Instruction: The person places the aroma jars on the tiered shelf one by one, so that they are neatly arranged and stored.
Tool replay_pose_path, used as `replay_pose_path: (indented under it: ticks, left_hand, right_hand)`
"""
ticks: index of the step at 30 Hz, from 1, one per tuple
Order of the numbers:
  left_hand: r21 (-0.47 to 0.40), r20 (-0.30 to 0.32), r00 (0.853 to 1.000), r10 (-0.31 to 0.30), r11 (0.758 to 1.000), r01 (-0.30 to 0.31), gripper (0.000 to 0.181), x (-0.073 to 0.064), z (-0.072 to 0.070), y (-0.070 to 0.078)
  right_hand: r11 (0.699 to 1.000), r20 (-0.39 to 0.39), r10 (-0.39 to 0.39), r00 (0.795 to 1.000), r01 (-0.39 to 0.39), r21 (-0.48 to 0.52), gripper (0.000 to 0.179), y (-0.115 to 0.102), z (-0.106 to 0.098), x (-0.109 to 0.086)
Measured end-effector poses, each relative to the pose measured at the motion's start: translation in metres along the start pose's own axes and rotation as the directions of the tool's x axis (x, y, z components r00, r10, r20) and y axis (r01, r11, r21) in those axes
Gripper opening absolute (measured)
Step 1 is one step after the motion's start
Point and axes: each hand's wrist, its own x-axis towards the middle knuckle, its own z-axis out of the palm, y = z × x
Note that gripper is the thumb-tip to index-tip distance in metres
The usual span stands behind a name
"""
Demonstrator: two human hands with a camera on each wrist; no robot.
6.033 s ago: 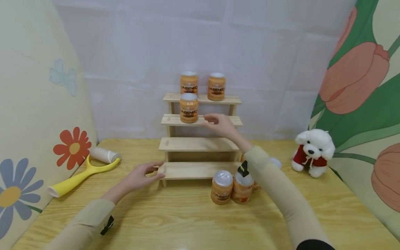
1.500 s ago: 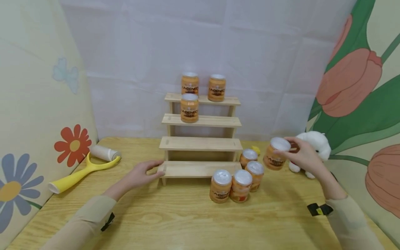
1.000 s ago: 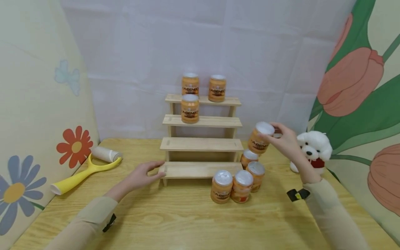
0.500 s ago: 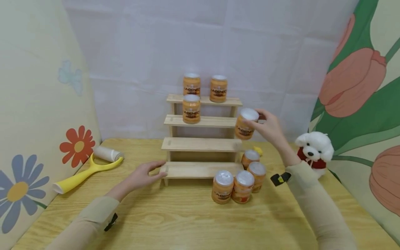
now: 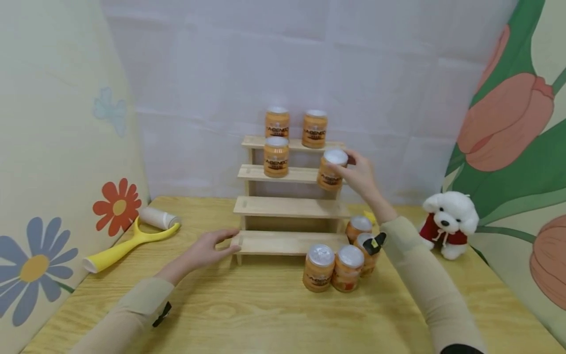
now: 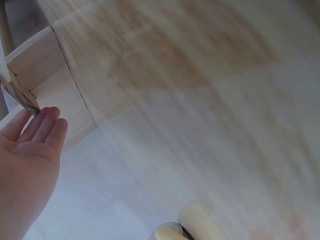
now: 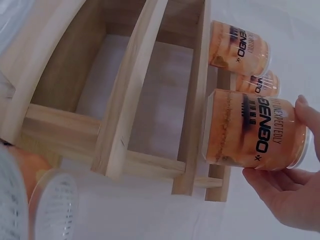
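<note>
My right hand (image 5: pixel 360 176) holds an orange can (image 5: pixel 330 172) with a silvery top, thumb and fingers around its upper part. The can tilts slightly at the right end of the second board from the top of a stepped wooden stand (image 5: pixel 292 207); whether it touches is unclear. In the right wrist view, the held can (image 7: pixel 257 131) shows black lettering. Another can (image 5: pixel 276 158) stands on that board's left part. On the top board stand a left can (image 5: pixel 277 122) and a right can (image 5: pixel 315 130). My left hand (image 5: pixel 204 253) grips the lowest board's left end.
Several more cans (image 5: pixel 319 269) stand on the wooden table (image 5: pixel 247 314) by the stand's lower right corner. A white plush dog (image 5: pixel 450 223) in red sits at right. A yellow slingshot-shaped object (image 5: pixel 132 246) and a pale roll (image 5: pixel 158 217) lie left. White cloth (image 5: pixel 212 98) hangs behind.
My right hand was bare beside the second board, then carried a can from the right of the table up and left to that board. The left hand stays on the stand.
</note>
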Motion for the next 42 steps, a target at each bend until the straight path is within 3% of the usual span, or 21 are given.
replay_pose_path:
  ticks: [4, 14, 21, 27, 32, 36, 42]
  left_hand:
    - [0.002, -0.009, 1.0, 0.008, 1.0, -0.008, 0.059, 0.001, 0.002, -0.001]
    - [0.003, -0.006, 1.0, -0.001, 1.0, 0.001, 0.059, 0.003, 0.001, 0.002]
    - [0.012, -0.037, 0.998, 0.057, 0.998, -0.057, 0.056, 0.003, 0.004, 0.002]
    - [-0.01, -0.023, 0.999, 0.03, 0.999, -0.03, 0.059, 0.004, 0.004, 0.002]
    - [-0.007, -0.004, 1.0, 0.021, 1.0, -0.021, 0.059, 0.005, 0.003, 0.003]
    - [-0.004, 0.0, 1.0, 0.014, 1.0, -0.014, 0.059, 0.005, 0.001, 0.002]
    - [-0.002, -0.008, 1.0, 0.013, 1.0, -0.013, 0.059, 0.002, 0.001, 0.001]
  right_hand:
    - [1.0, 0.014, 0.025, 1.0, -0.025, 0.018, 0.056, 0.0, 0.005, 0.005]
    - [0.981, 0.017, 0.089, 0.996, -0.091, 0.172, 0.059, 0.003, 0.014, 0.018]
    - [0.978, -0.003, 0.062, 0.998, -0.061, 0.201, 0.056, 0.005, 0.027, 0.024]
    - [0.983, -0.014, 0.021, 1.0, -0.018, 0.183, 0.057, 0.007, 0.029, 0.025]
    - [0.987, 0.064, 0.0, 0.998, -0.011, 0.162, 0.064, 0.013, 0.024, 0.02]
    - [0.987, 0.121, 0.031, 0.992, -0.049, 0.152, 0.072, 0.021, 0.021, 0.014]
    - [0.995, 0.204, 0.055, 0.977, -0.07, 0.067, 0.06, 0.032, 0.024, 0.007]
